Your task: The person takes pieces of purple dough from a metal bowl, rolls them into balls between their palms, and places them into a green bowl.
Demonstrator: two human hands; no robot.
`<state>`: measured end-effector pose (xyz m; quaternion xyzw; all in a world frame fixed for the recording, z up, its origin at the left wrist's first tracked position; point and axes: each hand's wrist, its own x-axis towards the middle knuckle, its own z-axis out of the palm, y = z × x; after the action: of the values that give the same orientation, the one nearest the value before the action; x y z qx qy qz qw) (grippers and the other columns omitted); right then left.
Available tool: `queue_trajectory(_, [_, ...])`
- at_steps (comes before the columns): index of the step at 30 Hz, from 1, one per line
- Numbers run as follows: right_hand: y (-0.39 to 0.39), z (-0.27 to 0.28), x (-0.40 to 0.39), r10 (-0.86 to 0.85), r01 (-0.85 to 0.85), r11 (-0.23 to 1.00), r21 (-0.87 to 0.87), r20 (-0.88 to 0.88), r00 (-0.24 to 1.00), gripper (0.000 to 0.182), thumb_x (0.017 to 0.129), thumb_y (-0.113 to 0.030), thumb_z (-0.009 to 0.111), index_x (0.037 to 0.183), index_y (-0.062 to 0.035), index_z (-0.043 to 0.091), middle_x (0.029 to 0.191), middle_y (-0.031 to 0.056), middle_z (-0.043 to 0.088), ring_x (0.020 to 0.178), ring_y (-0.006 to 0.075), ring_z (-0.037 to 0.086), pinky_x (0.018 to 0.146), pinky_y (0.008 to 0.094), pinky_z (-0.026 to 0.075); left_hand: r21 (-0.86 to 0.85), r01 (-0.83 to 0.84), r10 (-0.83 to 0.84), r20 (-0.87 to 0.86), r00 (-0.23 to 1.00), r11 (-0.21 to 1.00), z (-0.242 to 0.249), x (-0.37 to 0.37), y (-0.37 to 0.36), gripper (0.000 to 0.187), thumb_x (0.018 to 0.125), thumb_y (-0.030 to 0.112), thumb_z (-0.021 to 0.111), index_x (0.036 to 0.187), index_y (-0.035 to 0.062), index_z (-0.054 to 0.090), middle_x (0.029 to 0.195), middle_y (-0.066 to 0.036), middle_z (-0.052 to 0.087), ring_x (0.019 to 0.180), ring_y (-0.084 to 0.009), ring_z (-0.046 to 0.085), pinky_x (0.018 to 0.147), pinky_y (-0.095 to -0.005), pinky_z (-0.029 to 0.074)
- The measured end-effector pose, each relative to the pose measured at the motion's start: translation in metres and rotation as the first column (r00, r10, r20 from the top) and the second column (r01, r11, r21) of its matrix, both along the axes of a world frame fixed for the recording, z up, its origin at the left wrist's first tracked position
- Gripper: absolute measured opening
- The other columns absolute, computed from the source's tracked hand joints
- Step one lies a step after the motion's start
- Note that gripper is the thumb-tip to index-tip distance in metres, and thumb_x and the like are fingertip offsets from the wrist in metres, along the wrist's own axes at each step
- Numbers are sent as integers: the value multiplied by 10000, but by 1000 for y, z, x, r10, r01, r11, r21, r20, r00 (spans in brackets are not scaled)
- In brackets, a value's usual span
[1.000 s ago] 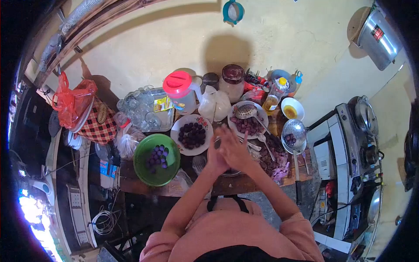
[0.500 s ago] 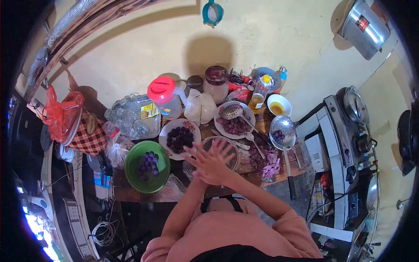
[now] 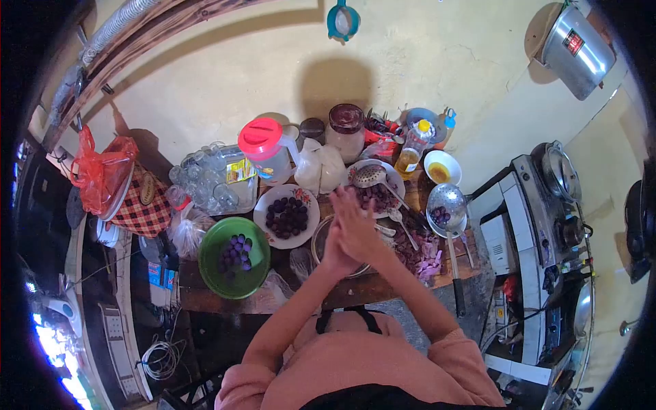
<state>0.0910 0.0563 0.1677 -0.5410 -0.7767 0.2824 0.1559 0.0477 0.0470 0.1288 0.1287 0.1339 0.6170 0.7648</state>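
Note:
Over the front middle of the table, my left hand (image 3: 337,251) and my right hand (image 3: 359,231) are pressed palm to palm. Their fingers are stretched out and point away from me. Whatever may lie between the palms is hidden. Beneath them is a round container with a clear rim (image 3: 318,240), mostly covered by my hands. To the left, a flowered white plate (image 3: 311,238) bears dark purple balls (image 3: 286,217). Further left, a green basin (image 3: 213,277) holds lighter purple balls (image 3: 236,251). Behind my fingers, purple chunks (image 3: 374,198) fill another plate, with a slotted spoon (image 3: 370,176) on it.
Purple peelings (image 3: 427,263) lie on the right of the table, near a long-handled skimmer (image 3: 447,201) resting over a bowl. A pink-lidded pitcher (image 3: 263,147), an oil bottle (image 3: 408,156) and drinking glasses (image 3: 205,174) stand behind. A stove (image 3: 536,198) is at the right.
My hands have turned from crossed, with fingers spread, to palm against palm with fingers closer together. They sit slightly further right and up in view. The whole view has shifted a little.

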Motion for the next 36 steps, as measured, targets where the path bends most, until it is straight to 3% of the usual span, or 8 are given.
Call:
queue_trajectory(3, [-7,15,17,445,-477,656,585,210,870,606,873,-357,414,1419,-157,243,1481,108,172,1359,367,130,1054,603,30,133,72,-89,121,989,988,-14,-3,5,728,856,627,334,1410,164,241,1455,-81,247,1323,-291,261,1075,-497,187])
queue_trajectory(7, [4,-25,20,414,-327,849,414,-139,899,615,912,-481,281,1432,-164,193,1480,103,185,1358,340,146,1077,538,47,155,138,-174,250,952,978,-15,-12,1,712,864,616,325,1406,161,248,1453,-79,253,1321,-294,262,1069,-494,200])
queue_trajectory(13, [28,16,23,104,-314,949,13,-956,274,676,923,-549,219,1442,-129,111,1471,121,201,1337,269,238,1092,450,125,-72,224,-174,423,889,972,13,-15,-1,719,859,620,337,1392,142,268,1439,-85,282,1313,-331,263,1058,-518,206])
queue_trajectory(16, [45,14,24,309,-147,950,276,-752,582,676,938,-457,279,1436,-56,59,1477,106,194,1348,264,223,1096,428,105,-50,251,-216,368,904,967,13,-13,0,717,855,630,328,1406,179,251,1431,-73,303,1320,-313,261,1067,-519,182])
queue_trajectory(19, [25,10,-4,273,-224,822,523,-17,962,684,898,-374,396,1432,-50,118,1497,98,129,1366,286,172,1079,532,65,88,216,-233,311,921,972,4,1,-2,725,848,639,331,1420,208,217,1448,-69,267,1325,-312,246,1068,-525,171])
queue_trajectory(26, [16,-4,7,183,-218,913,344,131,974,654,883,-315,414,1421,-38,166,1484,117,161,1378,272,130,1060,572,14,23,52,-56,237,970,998,-12,0,-4,804,811,695,302,1423,185,197,1461,-98,220,1325,-357,220,1057,-561,174])
queue_trajectory(32, [4,15,7,515,-424,687,589,17,857,634,885,-369,397,1440,-171,165,1503,70,111,1376,297,124,1051,598,-22,69,196,-201,555,807,978,-16,2,-6,763,819,677,329,1434,264,150,1460,-65,234,1318,-371,230,1044,-591,179])
queue_trajectory(36, [28,-9,16,200,-232,837,496,118,973,665,863,-395,421,1433,-149,184,1487,116,155,1371,313,140,1045,610,14,95,181,-194,711,677,979,2,-10,-5,789,810,692,328,1437,251,139,1455,-67,243,1312,-381,237,1030,-601,200])
